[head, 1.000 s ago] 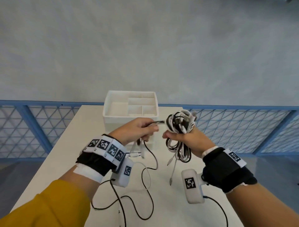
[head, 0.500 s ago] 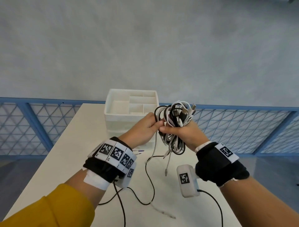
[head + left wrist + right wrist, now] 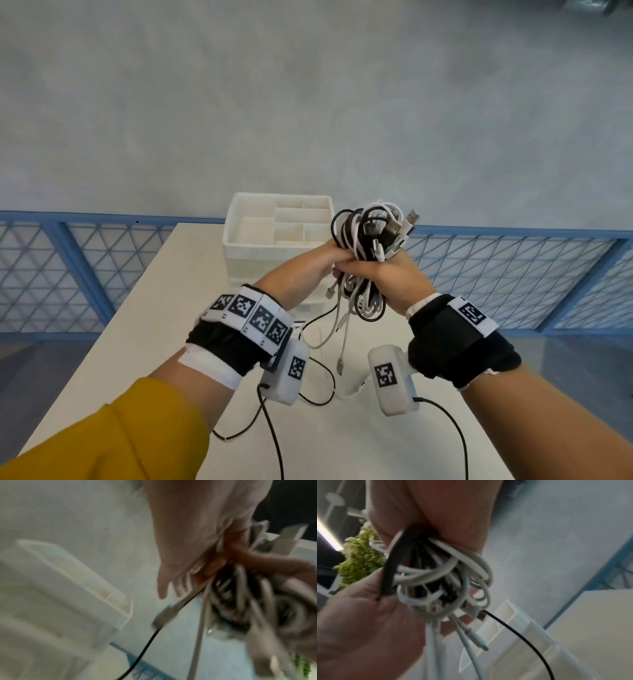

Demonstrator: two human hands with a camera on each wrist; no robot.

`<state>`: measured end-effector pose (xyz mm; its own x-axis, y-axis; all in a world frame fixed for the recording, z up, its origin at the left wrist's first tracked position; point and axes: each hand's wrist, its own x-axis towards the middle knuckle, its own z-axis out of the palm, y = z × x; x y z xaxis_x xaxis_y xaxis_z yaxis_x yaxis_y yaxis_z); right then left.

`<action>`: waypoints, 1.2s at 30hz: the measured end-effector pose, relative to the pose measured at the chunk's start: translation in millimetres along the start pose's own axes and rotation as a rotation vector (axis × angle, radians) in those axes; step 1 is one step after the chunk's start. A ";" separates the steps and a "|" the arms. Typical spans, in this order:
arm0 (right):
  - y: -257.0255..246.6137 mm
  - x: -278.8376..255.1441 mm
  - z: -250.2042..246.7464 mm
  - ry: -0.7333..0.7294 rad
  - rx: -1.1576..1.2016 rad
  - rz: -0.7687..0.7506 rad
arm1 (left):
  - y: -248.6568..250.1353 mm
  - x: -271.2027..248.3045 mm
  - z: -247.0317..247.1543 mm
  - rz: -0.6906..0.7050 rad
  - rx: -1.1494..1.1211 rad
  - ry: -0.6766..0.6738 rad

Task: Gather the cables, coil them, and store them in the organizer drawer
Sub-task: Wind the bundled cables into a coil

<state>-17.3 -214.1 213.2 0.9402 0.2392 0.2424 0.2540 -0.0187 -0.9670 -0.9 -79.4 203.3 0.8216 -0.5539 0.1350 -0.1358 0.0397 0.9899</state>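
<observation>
Your right hand (image 3: 387, 279) grips the cable bundle (image 3: 368, 240); your left hand (image 3: 305, 270) pinches it alongside, fingertips hidden, wrist view blurred.

Floor: grey concrete (image 3: 308, 102)
Railing: blue metal mesh (image 3: 513, 274)
Bench: white top (image 3: 164, 291)
Plant: green foliage (image 3: 359, 561)
Light: bright strip (image 3: 327, 534)

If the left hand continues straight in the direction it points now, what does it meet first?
The left hand points right and away, and already touches the cable bundle gripped by the right hand. Probably it would press further into the bundle; depth is unclear.
</observation>
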 end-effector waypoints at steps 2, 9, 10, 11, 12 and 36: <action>-4.9 1.9 0.7 0.069 0.014 -0.013 | -15.2 -2.7 -0.6 0.015 -0.068 -0.123; -13.8 1.1 -18.2 0.156 -0.003 -0.005 | -60.6 -16.3 9.5 -0.211 0.233 -0.085; -17.1 0.4 -25.6 0.154 -0.062 0.000 | -60.8 -20.3 2.4 -0.247 0.268 -0.111; -20.6 -0.1 -34.7 0.151 -0.141 0.006 | -57.9 -24.7 -5.5 -0.282 0.310 -0.133; -24.2 -0.9 -44.2 0.135 -0.244 0.007 | -55.1 -28.7 -15.1 -0.304 0.351 -0.140; 1.5 4.3 -38.0 0.139 -0.056 0.114 | 2.1 -18.5 -48.6 -0.151 0.221 0.197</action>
<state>-4.2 -250.0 215.8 0.9849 0.0957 0.1441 0.1529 -0.0925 -0.9839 10.5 -28.7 205.0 0.9298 -0.3678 0.0139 -0.1032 -0.2242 0.9691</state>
